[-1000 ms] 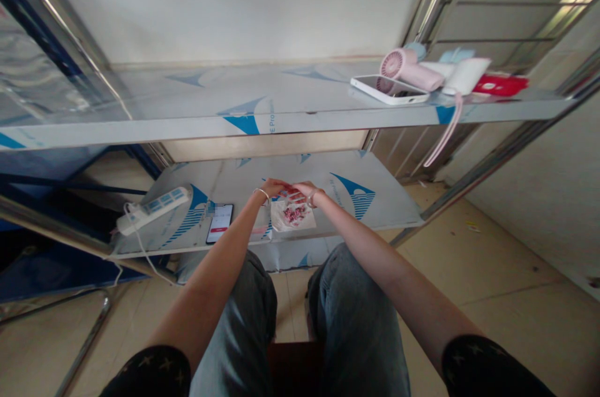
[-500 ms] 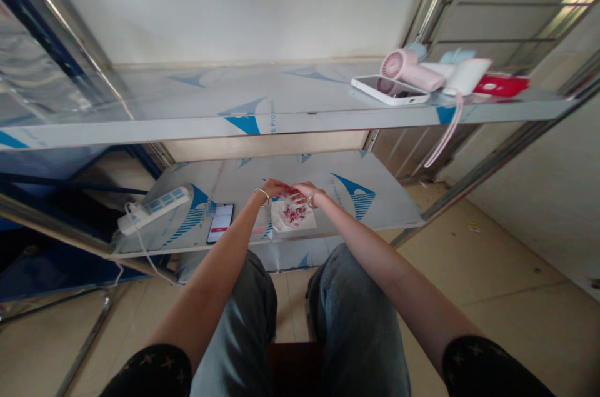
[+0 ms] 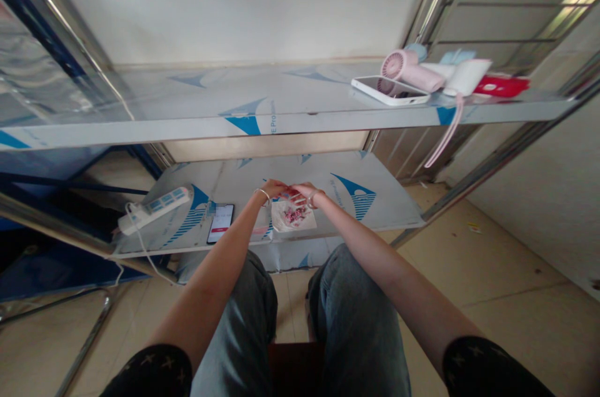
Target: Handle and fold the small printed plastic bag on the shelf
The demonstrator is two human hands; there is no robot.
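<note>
A small red piece (image 3: 291, 191), too small to tell its direction, was pinched between the fingers of the left hand (image 3: 273, 187) and right hand (image 3: 304, 191), above a clear bag (image 3: 293, 216) of pink bits on the lower shelf (image 3: 375, 209). One phone (image 3: 220, 222) and one power strip (image 3: 154, 209) lay left. The upper shelf (image 3: 187, 125) held a pink fan (image 3: 410, 70) and a second phone (image 3: 389, 90).

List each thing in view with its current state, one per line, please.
Left hand: pinching a small red piece with the right.
Right hand: fingertips on the same piece.
Clear bag: lying flat, pink pieces inside.
Phone: screen lit.
Power strip: nothing plugged in.
Pink fan: lying on its side.
</note>
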